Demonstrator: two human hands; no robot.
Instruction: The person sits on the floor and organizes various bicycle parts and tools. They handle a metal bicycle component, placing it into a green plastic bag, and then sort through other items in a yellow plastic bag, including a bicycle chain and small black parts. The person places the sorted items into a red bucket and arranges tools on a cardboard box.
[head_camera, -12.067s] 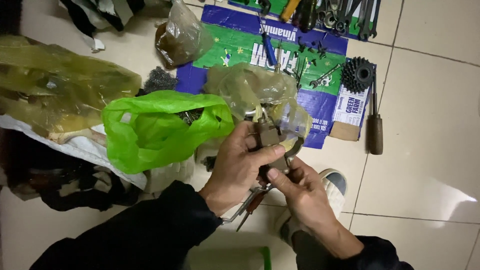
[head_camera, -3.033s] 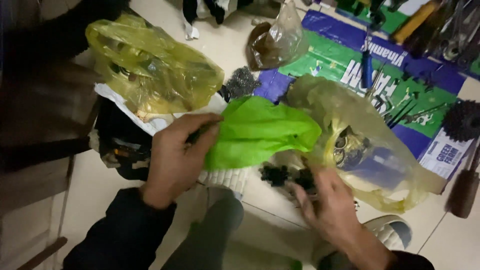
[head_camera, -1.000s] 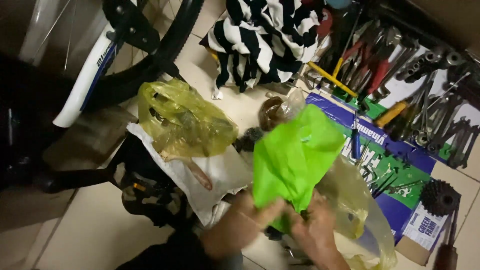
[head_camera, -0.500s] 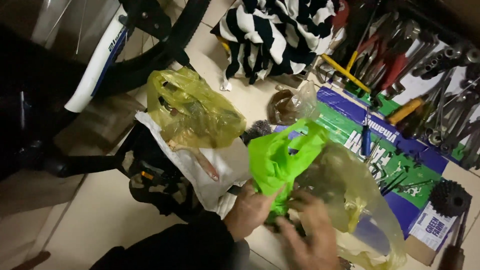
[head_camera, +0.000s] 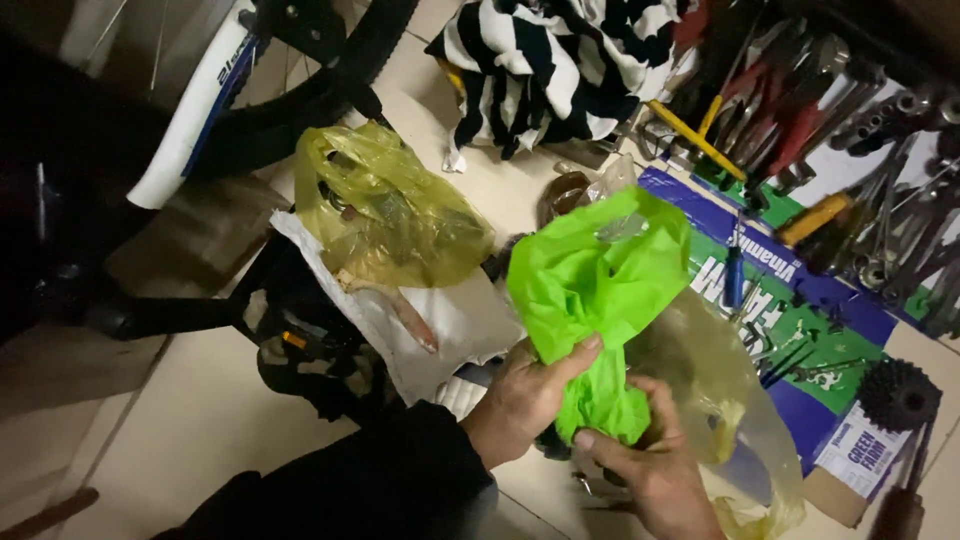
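Observation:
Both of my hands grip a bright green plastic bag (head_camera: 596, 290) held up over the floor. My left hand (head_camera: 528, 397) clasps its lower left side, thumb across the front. My right hand (head_camera: 650, 470) squeezes the bunched bottom of the bag from below. A clear yellowish plastic bag (head_camera: 725, 400) lies just right of the hands, partly behind the green one. What is inside the green bag is hidden.
A second yellow bag (head_camera: 385, 210) rests on white paper (head_camera: 440, 325) to the left. A bicycle wheel and frame (head_camera: 215, 85) stand at top left. Striped cloth (head_camera: 560, 60), pliers and wrenches (head_camera: 820, 110), flattened cardboard (head_camera: 790, 300) and a cogset (head_camera: 898, 393) lie to the right.
The green bag has been lifted and gathered tighter between both hands. The view has shifted slightly, and my right hand now clasps the bag's bottom.

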